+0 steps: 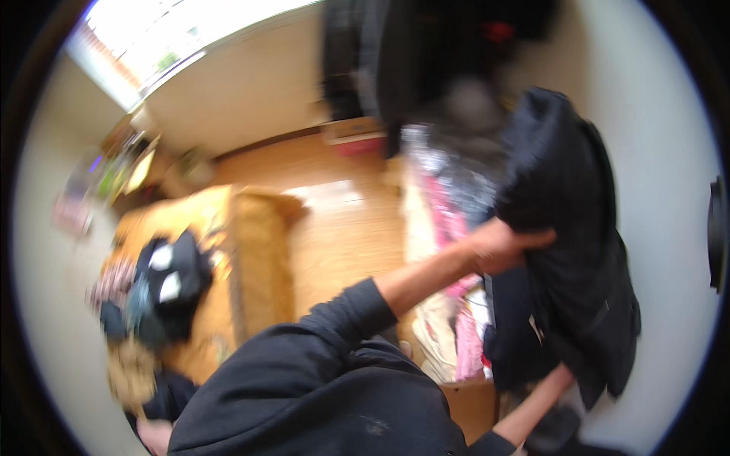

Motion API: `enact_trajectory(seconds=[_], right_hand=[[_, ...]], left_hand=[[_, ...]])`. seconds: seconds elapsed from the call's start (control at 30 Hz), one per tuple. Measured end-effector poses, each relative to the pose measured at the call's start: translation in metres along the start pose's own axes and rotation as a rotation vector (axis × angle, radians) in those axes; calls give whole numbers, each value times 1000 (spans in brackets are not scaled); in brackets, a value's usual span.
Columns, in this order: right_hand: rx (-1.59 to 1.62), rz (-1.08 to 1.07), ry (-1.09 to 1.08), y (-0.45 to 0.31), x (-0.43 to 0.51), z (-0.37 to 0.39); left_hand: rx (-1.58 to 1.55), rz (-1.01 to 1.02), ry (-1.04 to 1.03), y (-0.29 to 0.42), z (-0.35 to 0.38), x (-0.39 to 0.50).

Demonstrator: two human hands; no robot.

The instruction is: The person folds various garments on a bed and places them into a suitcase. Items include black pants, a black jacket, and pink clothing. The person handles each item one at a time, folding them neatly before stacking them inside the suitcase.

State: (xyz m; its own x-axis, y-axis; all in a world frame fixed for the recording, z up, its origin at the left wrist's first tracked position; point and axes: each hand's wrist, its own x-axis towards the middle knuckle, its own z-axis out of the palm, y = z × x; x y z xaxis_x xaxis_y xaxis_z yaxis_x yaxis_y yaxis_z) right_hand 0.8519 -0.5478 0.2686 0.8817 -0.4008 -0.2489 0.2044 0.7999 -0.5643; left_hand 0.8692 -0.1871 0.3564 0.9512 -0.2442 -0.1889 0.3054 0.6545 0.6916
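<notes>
A dark jacket [570, 273] hangs lengthwise before me at the right, close to the pale wall. My left hand [507, 245] grips its near side, thumb over the cloth and the other fingers mostly hidden. Lower down, my right hand [563, 376] reaches in under the jacket's lower end. Fabric covers its fingers, so its grip is hidden. Below the jacket lies more dark cloth [510, 330], beside a pile of pink and cream clothes [465, 336]. Motion blur softens the details.
Crumpled clear plastic [450, 171] lies on the pile's far part. Dark garments [393, 62] hang beyond it. To the left stands a bed-like piece with an orange-yellow cover [259, 262], bearing black clothing [177, 279]. Wood-look floor [342, 245] runs between. A bright window [171, 45] is at upper left.
</notes>
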Motion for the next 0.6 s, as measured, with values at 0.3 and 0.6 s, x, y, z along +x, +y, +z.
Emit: enact_trajectory(seconds=[0.3,0.6], right_hand=[[-328,515,-262,131,-69,-19],[-569,1116,-545,282,-276,-40]], left_hand=[[-315,447,279,-105,-91,-290],[-436,818,656,-221,-120,-543]])
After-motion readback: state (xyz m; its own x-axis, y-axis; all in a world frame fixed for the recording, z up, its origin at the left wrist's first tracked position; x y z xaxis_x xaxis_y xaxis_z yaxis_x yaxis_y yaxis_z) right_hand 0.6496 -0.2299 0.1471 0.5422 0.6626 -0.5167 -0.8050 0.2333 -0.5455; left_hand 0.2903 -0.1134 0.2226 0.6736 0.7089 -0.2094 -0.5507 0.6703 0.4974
